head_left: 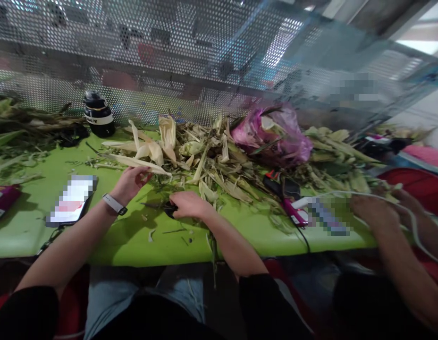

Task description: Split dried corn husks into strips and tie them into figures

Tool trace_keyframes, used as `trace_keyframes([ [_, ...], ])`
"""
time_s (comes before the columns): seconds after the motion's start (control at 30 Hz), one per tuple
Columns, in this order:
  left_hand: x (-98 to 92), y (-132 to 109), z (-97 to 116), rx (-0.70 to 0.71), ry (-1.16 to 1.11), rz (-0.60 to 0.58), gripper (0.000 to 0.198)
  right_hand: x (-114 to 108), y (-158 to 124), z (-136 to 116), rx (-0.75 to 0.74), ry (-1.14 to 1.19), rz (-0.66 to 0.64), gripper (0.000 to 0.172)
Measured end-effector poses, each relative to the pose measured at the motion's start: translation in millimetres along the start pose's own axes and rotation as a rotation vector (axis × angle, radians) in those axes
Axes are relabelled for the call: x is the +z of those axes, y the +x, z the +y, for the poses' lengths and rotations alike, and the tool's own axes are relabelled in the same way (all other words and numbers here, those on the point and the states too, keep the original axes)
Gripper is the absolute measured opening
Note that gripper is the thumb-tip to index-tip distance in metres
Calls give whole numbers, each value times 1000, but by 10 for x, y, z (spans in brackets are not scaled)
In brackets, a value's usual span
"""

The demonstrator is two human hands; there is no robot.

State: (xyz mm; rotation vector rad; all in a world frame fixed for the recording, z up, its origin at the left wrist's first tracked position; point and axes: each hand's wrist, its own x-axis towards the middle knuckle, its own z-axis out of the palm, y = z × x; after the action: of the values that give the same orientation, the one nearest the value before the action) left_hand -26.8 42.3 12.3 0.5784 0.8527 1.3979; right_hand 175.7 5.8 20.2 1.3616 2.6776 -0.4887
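Note:
My left hand (131, 183), with a watch on its wrist, has its fingers curled at a long pale corn husk (148, 165) and pinches it by its lower edge. My right hand (189, 204) is closed around the dark handles of a pair of scissors (170, 208). The blades point left, low over the green tabletop (134, 245), and their exact opening is hard to make out. Beyond both hands lies a heap of dry husks (212, 156), with some pale, wide leaves standing up at its left side.
A phone (72, 198) lies left of my left forearm, and a dark bottle (97, 115) stands behind it. A pink plastic bag (272, 134) sits among the husks. On the right are a purple box (295, 212), a white cable and a co-worker's hands (374, 210). A perforated screen (169, 61) runs along the back.

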Motion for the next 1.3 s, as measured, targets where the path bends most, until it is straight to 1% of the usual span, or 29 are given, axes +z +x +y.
trace_keyframes([
  [0.1,27,0,34,45,-82,34,11,-78,-22,159,47,23,-22,18],
  [0.17,40,3,66,87,-121,51,9,-147,-48,296,48,133,1,19],
  [0.2,43,5,81,107,-131,61,8,-180,-62,363,44,232,17,20],
  [0.27,45,7,102,141,-138,87,9,-230,-83,477,70,514,20,22],
  [0.37,46,1,113,166,-146,141,10,-238,-71,566,65,905,15,27],
  [0.43,45,-7,114,161,-146,173,11,-197,-23,566,28,1056,27,32],
  [0.5,41,-16,113,158,-139,200,16,-130,48,519,1,1141,36,38],
  [0.57,40,-25,109,166,-131,226,20,-51,126,430,7,1185,64,42],
  [0.67,59,-45,89,165,-125,255,21,59,226,256,52,1211,136,47],
  [0.8,107,-88,21,136,-111,244,22,150,298,90,78,1248,258,49],
  [0.97,139,-135,-78,111,-76,215,23,184,319,97,64,1289,337,46],
  [1.17,146,-150,-111,88,-72,198,24,217,337,113,42,1243,406,43],
  [1.3,137,-148,-129,75,-85,189,22,222,337,100,38,1245,401,40],
])
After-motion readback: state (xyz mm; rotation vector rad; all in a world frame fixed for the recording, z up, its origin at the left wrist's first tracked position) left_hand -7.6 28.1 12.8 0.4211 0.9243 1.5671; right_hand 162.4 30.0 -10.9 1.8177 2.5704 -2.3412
